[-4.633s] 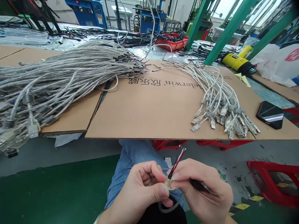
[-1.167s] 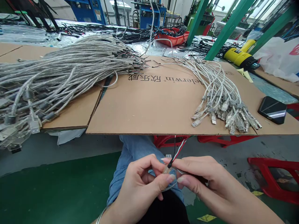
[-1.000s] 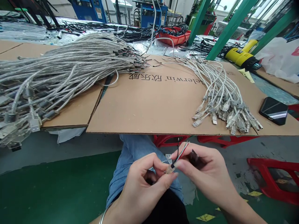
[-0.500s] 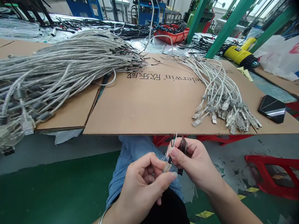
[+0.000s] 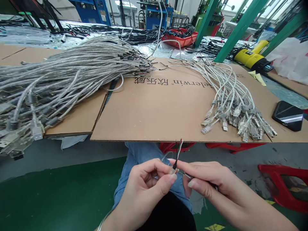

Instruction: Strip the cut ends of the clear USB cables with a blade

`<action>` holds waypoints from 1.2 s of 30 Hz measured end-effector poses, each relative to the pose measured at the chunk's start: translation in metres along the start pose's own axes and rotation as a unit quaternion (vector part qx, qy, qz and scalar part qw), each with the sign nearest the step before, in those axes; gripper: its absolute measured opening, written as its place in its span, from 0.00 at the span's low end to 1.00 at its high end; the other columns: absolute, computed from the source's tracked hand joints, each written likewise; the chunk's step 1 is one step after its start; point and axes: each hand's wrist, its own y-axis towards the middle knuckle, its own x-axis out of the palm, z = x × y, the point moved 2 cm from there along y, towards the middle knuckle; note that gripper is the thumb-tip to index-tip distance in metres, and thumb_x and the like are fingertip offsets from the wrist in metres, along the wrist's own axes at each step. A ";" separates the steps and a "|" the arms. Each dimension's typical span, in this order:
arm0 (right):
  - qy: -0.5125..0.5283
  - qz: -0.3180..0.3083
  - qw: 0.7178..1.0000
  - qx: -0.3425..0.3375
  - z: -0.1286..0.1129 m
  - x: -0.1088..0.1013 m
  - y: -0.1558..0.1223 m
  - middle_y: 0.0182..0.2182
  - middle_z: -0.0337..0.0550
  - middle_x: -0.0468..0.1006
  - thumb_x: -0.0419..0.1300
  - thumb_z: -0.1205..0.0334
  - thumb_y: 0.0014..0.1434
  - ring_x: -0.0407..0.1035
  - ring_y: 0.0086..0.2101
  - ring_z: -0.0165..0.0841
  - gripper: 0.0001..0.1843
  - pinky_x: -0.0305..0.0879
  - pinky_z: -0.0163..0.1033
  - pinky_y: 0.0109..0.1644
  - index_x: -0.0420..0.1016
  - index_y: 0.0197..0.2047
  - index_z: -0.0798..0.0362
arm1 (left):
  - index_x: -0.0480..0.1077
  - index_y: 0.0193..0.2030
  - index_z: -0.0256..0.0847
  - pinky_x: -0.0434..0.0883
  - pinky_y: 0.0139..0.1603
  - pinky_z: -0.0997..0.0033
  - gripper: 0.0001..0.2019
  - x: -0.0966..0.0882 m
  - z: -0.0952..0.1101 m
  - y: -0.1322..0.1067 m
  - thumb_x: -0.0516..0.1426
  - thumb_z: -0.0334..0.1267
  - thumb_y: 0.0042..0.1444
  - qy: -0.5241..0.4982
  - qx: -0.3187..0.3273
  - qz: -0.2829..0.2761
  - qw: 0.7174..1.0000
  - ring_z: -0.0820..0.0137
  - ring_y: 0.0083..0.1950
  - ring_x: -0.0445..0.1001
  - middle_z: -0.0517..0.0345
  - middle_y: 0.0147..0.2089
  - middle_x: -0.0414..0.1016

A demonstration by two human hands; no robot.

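Observation:
Below the table edge, over my lap, my left hand pinches the stripped end of a clear silver cable between thumb and forefinger. Thin red, white, green and black inner wires stick up from that end. My right hand is closed round a thin dark tool whose tip touches the cable end. A big bundle of clear cables lies on the cardboard at the left. A smaller pile of cables with USB plugs lies at the right.
Cardboard sheets cover the table. A black phone lies at the right edge, a yellow heat gun and an orange tray with black wires farther back. Green posts stand behind. Red stools stand on the floor.
My right hand lifted and turned the dark tool upright half a second ago, then lowered again; now its tip lies against the cable end. The left hand kept its pinch on the cable.

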 end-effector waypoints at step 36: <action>-0.164 0.012 0.984 -0.063 -0.011 -0.001 -0.001 0.21 0.36 0.67 0.47 0.74 0.61 0.62 0.20 0.30 0.14 0.60 0.33 0.23 0.72 0.36 0.51 | 0.68 0.23 0.39 0.54 0.18 0.81 0.09 0.001 -0.006 -0.002 0.63 0.36 0.48 0.045 0.003 0.016 0.999 0.79 0.20 0.55 0.66 0.20 0.61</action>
